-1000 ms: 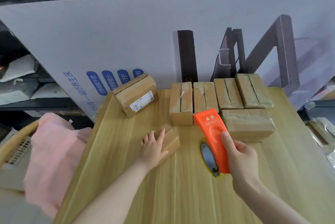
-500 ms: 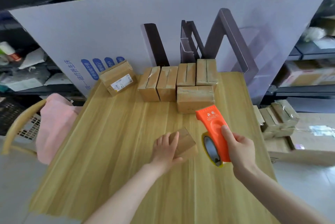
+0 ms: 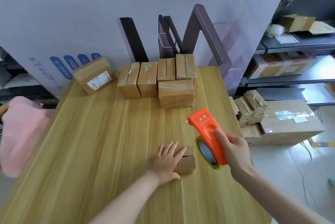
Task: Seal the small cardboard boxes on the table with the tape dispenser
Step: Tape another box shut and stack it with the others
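Left hand (image 3: 167, 163) flat on the small box (image 3: 186, 162), pinning it to the table (image 3: 90, 151); right hand (image 3: 233, 151) grips the orange tape dispenser (image 3: 208, 136) just right of the box, long axis pointing away, so dispenser moves left.

Light wood-grain table (image 3: 101, 142) fills centre and lower frame. Upper centre, at far edge: row of four cardboard boxes (image 3: 147, 78) side by side, a wider pen-marked box (image 3: 175, 93) touching the row's right end in front, and a labelled box (image 3: 92, 78) set askew at upper left. Lower centre-right: one small cardboard box (image 3: 186, 164), well apart from the rest.
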Demonstrator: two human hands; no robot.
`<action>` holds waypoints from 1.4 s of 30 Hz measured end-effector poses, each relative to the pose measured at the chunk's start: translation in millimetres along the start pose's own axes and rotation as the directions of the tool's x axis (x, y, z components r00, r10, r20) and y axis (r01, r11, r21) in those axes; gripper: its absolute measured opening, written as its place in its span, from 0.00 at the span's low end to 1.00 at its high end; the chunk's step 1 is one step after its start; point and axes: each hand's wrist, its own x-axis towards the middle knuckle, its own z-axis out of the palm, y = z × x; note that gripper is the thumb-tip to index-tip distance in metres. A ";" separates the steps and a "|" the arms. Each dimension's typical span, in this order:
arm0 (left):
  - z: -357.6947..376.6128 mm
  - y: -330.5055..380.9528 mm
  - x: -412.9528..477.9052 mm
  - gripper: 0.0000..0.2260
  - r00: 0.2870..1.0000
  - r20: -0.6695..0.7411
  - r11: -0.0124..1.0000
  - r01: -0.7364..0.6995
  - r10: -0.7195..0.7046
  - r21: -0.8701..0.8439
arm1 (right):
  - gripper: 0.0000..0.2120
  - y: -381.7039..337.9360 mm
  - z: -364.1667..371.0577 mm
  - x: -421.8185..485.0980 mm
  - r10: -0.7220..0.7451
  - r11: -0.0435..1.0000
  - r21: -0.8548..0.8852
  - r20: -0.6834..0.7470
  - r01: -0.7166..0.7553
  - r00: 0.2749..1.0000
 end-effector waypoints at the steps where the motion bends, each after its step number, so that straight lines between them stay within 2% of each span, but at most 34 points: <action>1: -9.5 1.8 -1.3 0.43 1.000 -0.024 0.995 0.008 -0.011 -0.099 | 0.21 -0.9 1.2 -2.1 -0.012 1.000 -0.010 0.001 0.012 1.000; 3: -40.0 6.1 -2.3 0.36 0.985 -0.135 0.936 0.055 -0.109 -0.349 | 0.19 -3.7 2.6 -4.9 -0.048 0.998 -0.044 -0.011 0.047 0.999; 4: -59.0 7.2 -2.2 0.32 0.968 -0.165 0.865 0.085 -0.189 -0.494 | 0.18 -4.9 2.6 -6.3 -0.065 0.997 -0.053 -0.010 0.064 0.998; 5: -79.6 8.0 -3.2 0.27 0.948 -0.157 0.744 0.109 -0.279 -0.659 | 0.17 -5.8 2.8 -8.2 -0.082 0.995 -0.058 0.002 0.082 0.997; 6: -100.1 8.0 -4.5 0.21 0.932 -0.092 0.552 0.126 -0.349 -0.824 | 0.16 -7.4 3.0 -9.9 -0.098 0.993 -0.059 0.023 0.099 0.995; 7: -118.4 7.0 -5.6 0.18 0.930 0.021 0.307 0.143 -0.368 -0.941 | 0.15 -9.5 3.1 -11.2 -0.107 0.992 -0.057 0.050 0.110 0.993; 8: -133.8 4.8 -7.1 0.18 0.934 0.134 0.086 0.172 -0.333 -0.981 | 0.15 -11.7 3.2 -13.1 -0.109 0.992 -0.058 0.078 0.114 0.991; 9: -147.4 2.5 -10.3 0.21 0.940 0.220 -0.069 0.209 -0.260 -0.975 | 0.15 -14.1 3.7 -14.6 -0.110 0.991 -0.063 0.102 0.117 0.989; 10: -157.7 0.5 -14.0 0.23 0.944 0.269 -0.151 0.242 -0.189 -0.958 | 0.14 -16.3 3.4 -16.4 -0.114 0.990 -0.072 0.121 0.124 0.986; 11: -165.2 -1.0 -18.1 0.23 0.949 0.285 -0.184 0.258 -0.138 -0.948 | 0.14 -18.5 3.5 -17.7 -0.120 0.988 -0.084 0.135 0.133 0.983; 13: -174.3 -1.6 -24.9 0.19 0.955 0.264 -0.171 0.240 -0.133 -0.956 | 0.15 -23.7 3.8 -19.3 -0.125 0.984 -0.109 0.164 0.144 0.979; 17: -184.9 2.8 -34.3 0.06 0.959 0.178 -0.073 0.166 -0.219 -0.983 | 0.14 -36.8 3.4 -19.4 -0.151 0.968 -0.163 0.231 0.192 0.961; 20: -194.8 8.2 -38.1 0.02 0.948 0.151 -0.038 0.146 -0.281 -0.989 | 0.12 -49.1 -0.8 -19.4 -0.199 0.949 -0.187 0.274 0.255 0.941; 24: -211.0 16.3 -37.2 0.02 0.935 0.073 0.057 0.099 -0.348 -0.994 | 0.12 -65.8 -6.9 -14.7 -0.249 0.925 -0.215 0.274 0.312 0.929; 31: -225.7 32.0 -26.3 0.02 0.870 -0.110 0.130 -0.053 -0.481 -0.990 | 0.15 -88.1 -14.3 -5.4 -0.311 0.869 -0.310 0.266 0.387 0.912; 39: -228.7 38.8 -13.6 0.03 0.827 -0.113 0.152 -0.033 -0.551 -0.988 | 0.19 -94.8 -22.0 1.5 -0.355 0.800 -0.418 0.250 0.431 0.901; 42: -229.0 37.2 -11.0 0.03 0.815 -0.115 0.191 -0.006 -0.568 -0.982 | 0.21 -98.5 -17.9 0.0 -0.340 0.786 -0.451 0.256 0.423 0.905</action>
